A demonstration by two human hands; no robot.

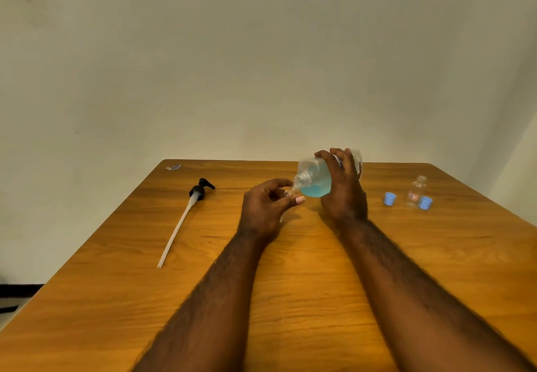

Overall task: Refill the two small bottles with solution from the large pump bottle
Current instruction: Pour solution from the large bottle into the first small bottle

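- Right now I see the large clear plastic pump bottle (pixel 315 180) over the middle of the table, its pump off. It is tipped so the open threaded neck points down and left, and pale blue solution pools in its lower side.
- Its neck meets the mouth of a small clear bottle (pixel 288 192), which fingers mostly hide, so I cannot tell how full it is.
- The left hand (pixel 264 209) pinches that small bottle between thumb and curled fingers.
- The right hand (pixel 343 188) wraps around the large bottle's body, fingers curled over its top. The two hands are near each other but apart.
- On the brown wooden table (pixel 290 299), well to the left, a black pump head with a long white dip tube (pixel 197 191) lies flat.
- To the right stand a light blue cap (pixel 389 199), a second small clear labelled bottle (pixel 416 191), upright and open, and another light blue cap (pixel 425 202) just beside its base.
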